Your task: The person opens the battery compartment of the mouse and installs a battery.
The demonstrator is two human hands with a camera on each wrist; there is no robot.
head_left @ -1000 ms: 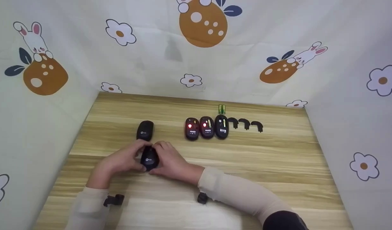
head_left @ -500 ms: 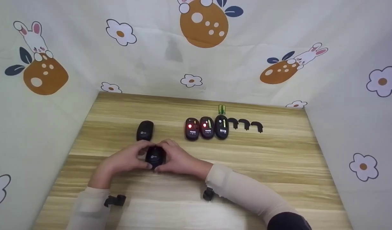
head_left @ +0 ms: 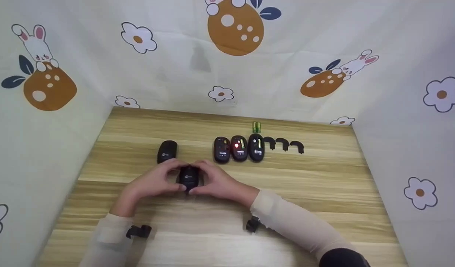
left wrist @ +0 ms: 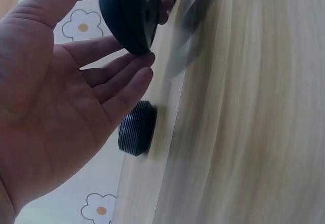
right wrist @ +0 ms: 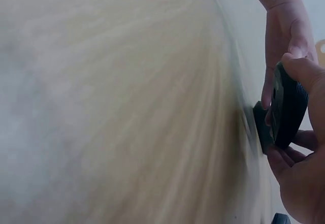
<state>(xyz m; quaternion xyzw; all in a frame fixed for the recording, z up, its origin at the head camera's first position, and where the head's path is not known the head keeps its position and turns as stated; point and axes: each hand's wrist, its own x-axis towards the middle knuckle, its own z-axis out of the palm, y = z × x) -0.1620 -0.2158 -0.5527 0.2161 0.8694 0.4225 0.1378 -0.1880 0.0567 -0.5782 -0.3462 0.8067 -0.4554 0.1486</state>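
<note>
A black computer mouse [head_left: 189, 177] is held between both hands, its logo side up. The left hand [head_left: 155, 181] grips it from the left, thumb at the near end and fingers at the far end. From the opposite side, the right hand [head_left: 221, 181] holds it in the same way. In the left wrist view the mouse [left wrist: 131, 18] hangs clear of the wooden table [left wrist: 254, 107]. The right wrist view shows the same mouse [right wrist: 290, 104] edge-on, with part of its underside visible. Another black mouse [head_left: 168, 149] rests on the table just beyond the left hand.
Three mice [head_left: 239, 148] lie belly up in a row at the back; the middle one glows red. Two green batteries [head_left: 256, 127] lie behind them. Three curved black covers [head_left: 283, 144] lie to their right. Patterned cloth walls [head_left: 168, 74] border the table.
Both hands have carried the mouse rightward and slightly away from the front edge. The red light on the leftmost upturned mouse has gone dark.
</note>
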